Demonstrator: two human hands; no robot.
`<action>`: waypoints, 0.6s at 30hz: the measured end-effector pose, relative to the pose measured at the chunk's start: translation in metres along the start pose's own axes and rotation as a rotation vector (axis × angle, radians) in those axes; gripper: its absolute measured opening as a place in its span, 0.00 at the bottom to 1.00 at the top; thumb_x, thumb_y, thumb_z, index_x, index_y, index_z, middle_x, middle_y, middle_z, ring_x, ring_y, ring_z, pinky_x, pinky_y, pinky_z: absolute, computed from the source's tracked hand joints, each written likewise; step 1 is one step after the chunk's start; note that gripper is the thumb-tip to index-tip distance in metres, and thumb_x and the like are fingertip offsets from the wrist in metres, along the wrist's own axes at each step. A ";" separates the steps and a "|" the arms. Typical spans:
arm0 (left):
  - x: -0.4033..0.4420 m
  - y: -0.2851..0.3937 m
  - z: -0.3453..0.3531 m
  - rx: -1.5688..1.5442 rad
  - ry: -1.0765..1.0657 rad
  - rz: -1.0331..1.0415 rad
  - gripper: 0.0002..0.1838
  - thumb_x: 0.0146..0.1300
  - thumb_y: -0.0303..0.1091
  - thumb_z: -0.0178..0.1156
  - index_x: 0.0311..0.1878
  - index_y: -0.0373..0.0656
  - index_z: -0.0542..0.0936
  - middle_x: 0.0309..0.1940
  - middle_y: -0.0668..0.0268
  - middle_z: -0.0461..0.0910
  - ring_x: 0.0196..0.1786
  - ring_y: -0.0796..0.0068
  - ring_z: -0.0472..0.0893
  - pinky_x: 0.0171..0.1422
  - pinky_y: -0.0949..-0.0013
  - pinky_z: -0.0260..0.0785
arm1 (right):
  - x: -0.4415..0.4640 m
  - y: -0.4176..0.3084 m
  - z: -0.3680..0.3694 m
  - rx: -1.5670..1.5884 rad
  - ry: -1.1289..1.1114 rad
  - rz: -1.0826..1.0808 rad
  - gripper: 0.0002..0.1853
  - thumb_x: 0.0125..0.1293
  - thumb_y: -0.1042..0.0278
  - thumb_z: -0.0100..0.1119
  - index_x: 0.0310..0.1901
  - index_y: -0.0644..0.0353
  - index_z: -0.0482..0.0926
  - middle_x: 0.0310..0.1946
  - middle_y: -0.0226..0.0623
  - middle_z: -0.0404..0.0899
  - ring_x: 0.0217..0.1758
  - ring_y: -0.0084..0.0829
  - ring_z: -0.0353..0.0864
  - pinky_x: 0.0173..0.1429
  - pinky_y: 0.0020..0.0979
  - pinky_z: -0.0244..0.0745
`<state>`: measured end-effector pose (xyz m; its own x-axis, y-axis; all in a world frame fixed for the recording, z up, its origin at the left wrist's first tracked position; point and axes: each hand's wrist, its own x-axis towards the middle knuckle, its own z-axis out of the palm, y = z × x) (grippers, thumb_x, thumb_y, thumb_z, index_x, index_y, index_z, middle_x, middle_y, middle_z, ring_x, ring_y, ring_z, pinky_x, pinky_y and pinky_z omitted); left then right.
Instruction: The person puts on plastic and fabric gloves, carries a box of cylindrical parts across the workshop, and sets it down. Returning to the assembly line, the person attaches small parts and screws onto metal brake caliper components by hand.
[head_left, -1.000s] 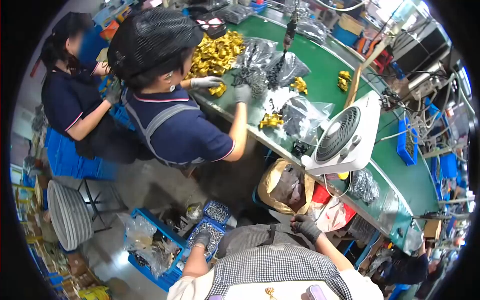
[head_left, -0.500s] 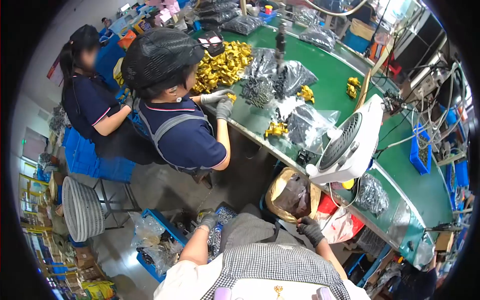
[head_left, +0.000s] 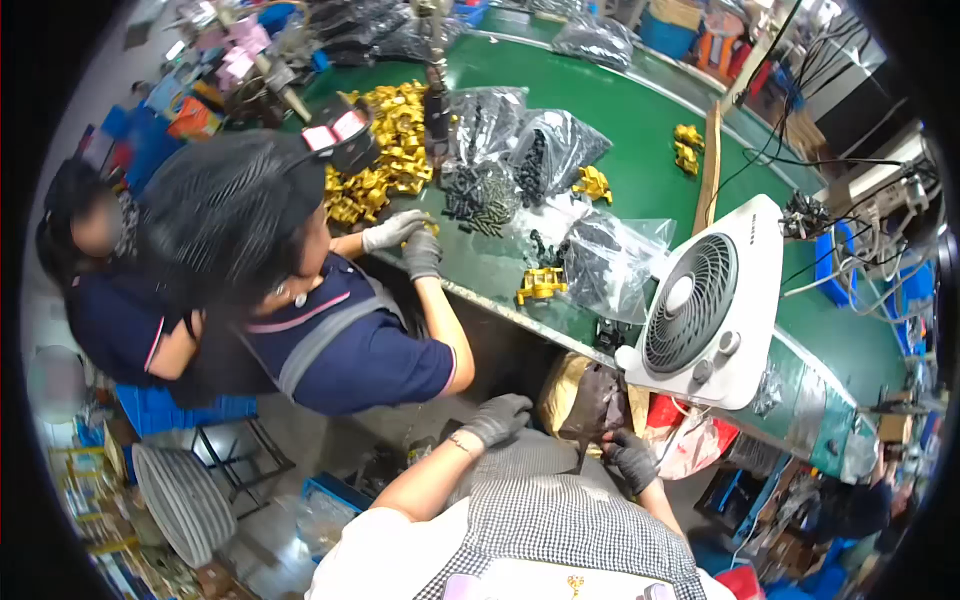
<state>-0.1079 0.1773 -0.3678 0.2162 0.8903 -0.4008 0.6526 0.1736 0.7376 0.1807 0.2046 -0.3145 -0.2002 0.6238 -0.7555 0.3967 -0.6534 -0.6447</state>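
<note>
My left hand [head_left: 498, 420], in a dark grey glove, is above my lap, left of the paper-lined bag, its fingers curled together. Whatever may be in it is hidden. My right hand [head_left: 632, 461], also gloved, is at the near right side of the bag with its fingers bent inward; what they hold, if anything, cannot be made out. The tan bag [head_left: 557, 402] stands below the bench edge and has a dark plastic lining [head_left: 602, 398] inside.
On the green bench [head_left: 640, 130] are a white fan [head_left: 700, 300], gold metal parts [head_left: 543, 285] and clear bags of dark parts [head_left: 610, 262]. A co-worker [head_left: 340, 340] stands at the bench to the left. A grey stack of round baskets [head_left: 185, 505] is farther left.
My left hand has moved up and right, away from the blue crate of small parts, towards the bag. My right hand stays beside the bag. The view has turned and come closer to the bench.
</note>
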 end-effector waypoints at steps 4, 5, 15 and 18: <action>0.036 0.037 -0.050 -0.044 -0.098 0.172 0.16 0.58 0.38 0.55 0.47 0.39 0.76 0.42 0.53 0.77 0.48 0.53 0.76 0.54 0.59 0.68 | 0.049 -0.018 0.037 -0.319 -0.003 -0.264 0.12 0.57 0.71 0.59 0.43 0.62 0.77 0.31 0.40 0.79 0.35 0.36 0.79 0.46 0.31 0.74; 0.042 0.043 -0.056 -0.043 -0.105 0.211 0.16 0.58 0.37 0.55 0.47 0.39 0.76 0.42 0.53 0.77 0.47 0.53 0.76 0.54 0.59 0.68 | 0.063 -0.034 0.045 -0.433 -0.027 -0.348 0.12 0.57 0.70 0.60 0.43 0.61 0.77 0.32 0.41 0.79 0.36 0.39 0.79 0.47 0.32 0.74; 0.071 0.105 -0.120 -0.179 0.449 0.298 0.11 0.54 0.27 0.58 0.41 0.39 0.77 0.32 0.55 0.76 0.36 0.54 0.77 0.41 0.61 0.71 | 0.190 -0.188 0.098 -1.039 0.382 -0.808 0.17 0.49 0.61 0.58 0.41 0.58 0.75 0.48 0.42 0.72 0.54 0.45 0.69 0.56 0.39 0.67; 0.112 0.118 -0.129 -0.211 0.539 0.406 0.10 0.55 0.28 0.56 0.41 0.40 0.77 0.36 0.55 0.77 0.41 0.54 0.77 0.45 0.59 0.71 | 0.233 -0.169 0.105 -1.207 0.419 -0.659 0.22 0.48 0.63 0.61 0.48 0.53 0.75 0.47 0.39 0.73 0.55 0.40 0.69 0.58 0.39 0.66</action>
<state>-0.1010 0.3514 -0.2555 -0.0125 0.9770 0.2127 0.4297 -0.1868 0.8834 -0.0272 0.4154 -0.3933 -0.4541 0.8803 -0.1376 0.8825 0.4232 -0.2053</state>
